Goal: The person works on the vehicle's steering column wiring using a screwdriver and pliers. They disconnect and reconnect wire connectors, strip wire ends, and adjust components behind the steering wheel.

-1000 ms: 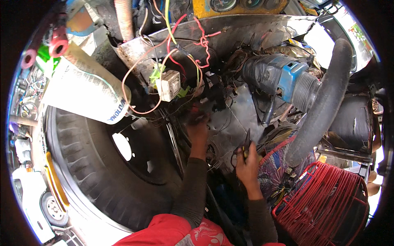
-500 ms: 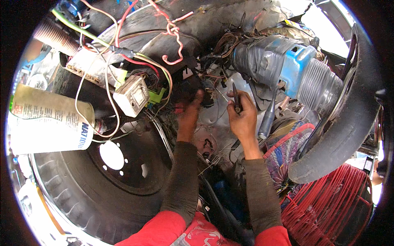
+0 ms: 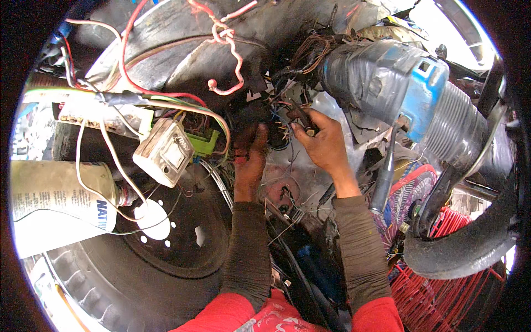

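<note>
1. Right hand (image 3: 326,145): grip closed around dark hand tool (image 3: 303,118), just beside thin wires (image 3: 284,131).
2. Left hand (image 3: 251,164): near thin wires; grip state cannot be determined.
3. Pale box (image 3: 166,153): farther left.

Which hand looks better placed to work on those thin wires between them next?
Probably the right hand: it holds a dark tool close beside the thin wires. The left hand is also near, but no tool shows in it, and its grip is unclear.

Left hand (image 3: 252,159): we point its thumb (image 3: 260,136) far
Right hand (image 3: 327,146): we curl its fingers (image 3: 321,118) inward
2 forearms (image 3: 244,249): ours reach from near to far
</note>
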### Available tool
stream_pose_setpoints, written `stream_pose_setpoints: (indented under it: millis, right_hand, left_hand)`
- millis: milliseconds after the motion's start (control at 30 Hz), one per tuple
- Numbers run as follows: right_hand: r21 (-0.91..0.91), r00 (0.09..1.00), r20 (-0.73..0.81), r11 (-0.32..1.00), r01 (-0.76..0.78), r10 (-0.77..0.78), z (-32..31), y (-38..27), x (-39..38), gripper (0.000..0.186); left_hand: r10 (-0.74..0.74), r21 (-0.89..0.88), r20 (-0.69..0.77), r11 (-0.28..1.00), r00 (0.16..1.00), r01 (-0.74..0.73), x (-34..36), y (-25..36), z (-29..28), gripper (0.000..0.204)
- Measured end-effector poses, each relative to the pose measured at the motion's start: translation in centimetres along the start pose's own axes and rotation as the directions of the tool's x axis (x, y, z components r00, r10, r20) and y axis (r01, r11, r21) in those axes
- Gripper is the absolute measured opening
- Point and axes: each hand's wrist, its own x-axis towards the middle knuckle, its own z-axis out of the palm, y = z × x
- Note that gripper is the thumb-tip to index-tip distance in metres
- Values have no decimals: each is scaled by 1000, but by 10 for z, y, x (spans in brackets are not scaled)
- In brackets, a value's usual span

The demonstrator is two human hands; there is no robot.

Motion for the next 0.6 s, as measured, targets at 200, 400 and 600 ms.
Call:
stream_pose_setpoints:
  millis: [200, 400, 600]
  right_hand:
    - [-1, 987, 156, 999, -35, 35, -10, -2, 12, 34]
    - [37, 989, 141, 999, 38, -43, -10, -8, 14, 30]
    - [-2, 983, 183, 999, -32, 32, -17, -10, 12, 22]
  left_hand:
    - [35, 75, -52, 997, 998, -31, -7, 10, 5, 34]
    - [68, -38, -39, 997, 997, -69, -6, 18, 7, 33]
    - [128, 4, -53, 992, 990, -128, -11, 25, 10, 33]
